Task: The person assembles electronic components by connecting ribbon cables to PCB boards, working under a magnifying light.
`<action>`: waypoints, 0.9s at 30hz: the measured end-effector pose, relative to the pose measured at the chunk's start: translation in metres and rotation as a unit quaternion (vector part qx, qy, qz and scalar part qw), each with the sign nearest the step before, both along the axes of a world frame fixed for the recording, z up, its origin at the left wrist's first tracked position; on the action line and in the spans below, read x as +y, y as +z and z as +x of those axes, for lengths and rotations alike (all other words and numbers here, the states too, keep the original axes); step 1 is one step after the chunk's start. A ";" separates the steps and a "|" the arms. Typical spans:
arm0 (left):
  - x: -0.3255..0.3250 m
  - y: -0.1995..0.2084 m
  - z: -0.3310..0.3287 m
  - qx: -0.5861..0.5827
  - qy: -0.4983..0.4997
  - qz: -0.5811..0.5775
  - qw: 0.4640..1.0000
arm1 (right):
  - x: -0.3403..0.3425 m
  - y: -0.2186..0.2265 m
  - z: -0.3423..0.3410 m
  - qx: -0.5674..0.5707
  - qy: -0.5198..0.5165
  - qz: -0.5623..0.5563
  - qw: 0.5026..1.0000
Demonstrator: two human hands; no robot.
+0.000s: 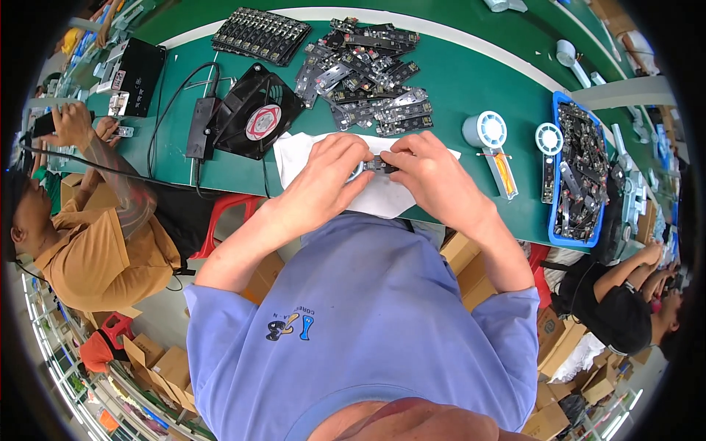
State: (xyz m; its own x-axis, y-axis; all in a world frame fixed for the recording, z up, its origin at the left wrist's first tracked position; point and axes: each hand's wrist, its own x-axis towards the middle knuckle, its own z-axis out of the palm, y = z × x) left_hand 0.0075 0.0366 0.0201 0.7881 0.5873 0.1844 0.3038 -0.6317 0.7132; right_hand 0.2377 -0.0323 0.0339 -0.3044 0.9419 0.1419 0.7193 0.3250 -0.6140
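Observation:
My left hand (327, 173) and my right hand (432, 176) meet over a white cloth-like sheet (294, 156) at the table's near edge. Between their fingertips is a small black circuit board (379, 165), pinched at both ends. A pale blue rounded part (356, 172) shows under the left fingers, mostly hidden by them. Just beyond the hands lies a loose heap of black circuit boards (368, 73). To the right stands a light blue handheld fan body (485, 129), its handle showing an orange-yellow piece (503, 163).
A black square fan (257, 110) and a black power adapter (199, 128) with cables lie left. Behind them is a stack of board panels (261, 35). At right, a blue tray (553, 220) holds many boards beside another fan head (548, 138). People work on both sides.

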 end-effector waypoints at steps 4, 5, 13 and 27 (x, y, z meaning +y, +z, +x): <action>-0.001 0.004 0.005 0.027 0.007 0.006 1.000 | 0.009 0.001 0.008 0.007 0.030 -0.029 0.999; -0.001 0.005 0.006 0.037 0.002 -0.008 0.999 | 0.012 0.001 0.010 0.006 0.030 -0.029 0.999; 0.002 0.002 0.009 0.018 0.011 0.033 0.999 | 0.007 -0.004 0.007 0.018 0.001 0.002 1.000; 0.000 -0.007 0.006 0.016 0.018 0.090 0.996 | -0.001 -0.005 -0.003 -0.004 -0.004 -0.081 0.997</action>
